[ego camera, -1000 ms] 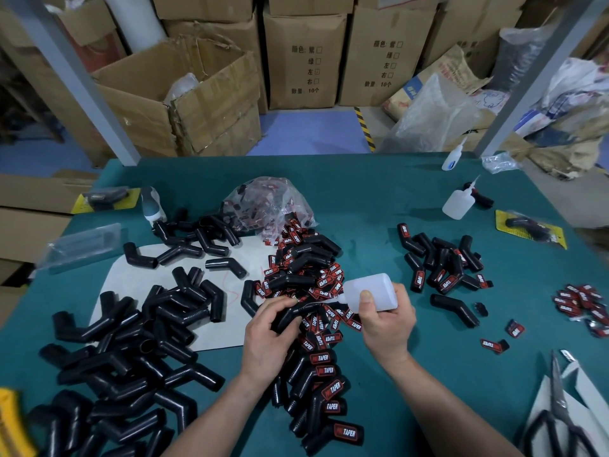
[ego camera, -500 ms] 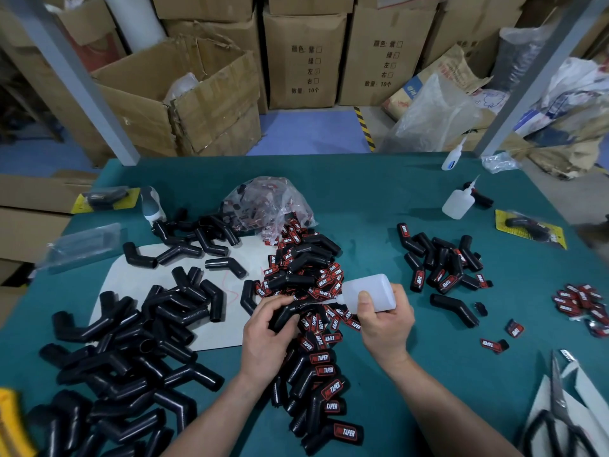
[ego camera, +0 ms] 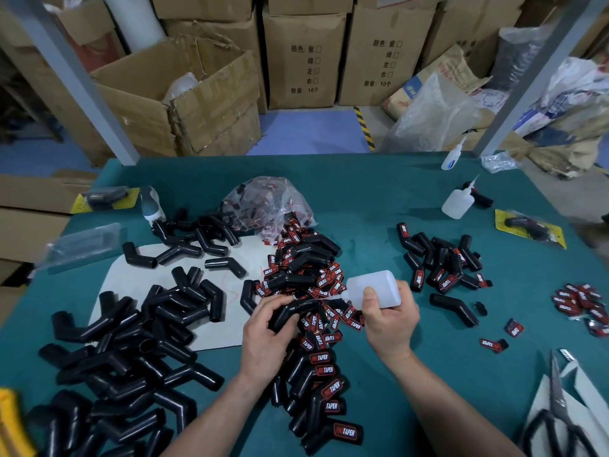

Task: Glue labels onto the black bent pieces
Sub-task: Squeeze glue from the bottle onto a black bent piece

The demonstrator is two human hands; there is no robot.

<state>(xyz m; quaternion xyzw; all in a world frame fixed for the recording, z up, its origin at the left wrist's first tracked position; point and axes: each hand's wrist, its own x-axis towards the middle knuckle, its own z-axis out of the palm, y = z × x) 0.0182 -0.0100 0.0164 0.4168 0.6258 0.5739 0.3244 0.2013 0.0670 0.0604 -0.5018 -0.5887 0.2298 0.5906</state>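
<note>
2 forearms reach in over the table. The left hand has its fingers curled round 1 bent piece, held just above the heap of labels. The right hand clamps a glue bottle lying sideways, thumb on its side, nozzle pointing at the piece beside the left fingertips. Beyond the fingers, a clear bag holds more labels.

Lighting: even, fairly bright overhead; soft short shadows, slight sheen on black pieces; wide-angle bending and softness at edges.
</note>
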